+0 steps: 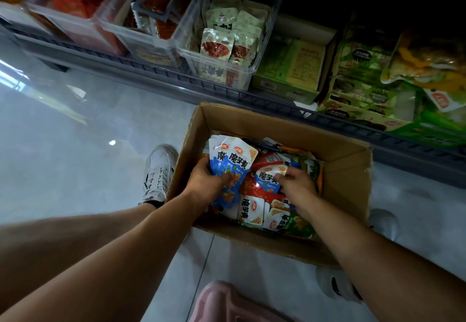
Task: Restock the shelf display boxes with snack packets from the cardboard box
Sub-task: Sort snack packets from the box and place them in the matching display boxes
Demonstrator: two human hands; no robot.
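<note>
Bold black "魔芋爽" runs across the blue packets (230,167) gripped in the left hand (206,183), under a red oval "卫龙" logo, with "20%" on a yellow corner. The same "魔芋爽" shows on a red-and-blue packet (267,178) at the right hand (296,185) and on white packets (248,209) in the cardboard box (343,170).

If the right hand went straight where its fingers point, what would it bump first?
Likely the blue snack packet in the cardboard box, just beyond the right hand; they may be touching.
</note>
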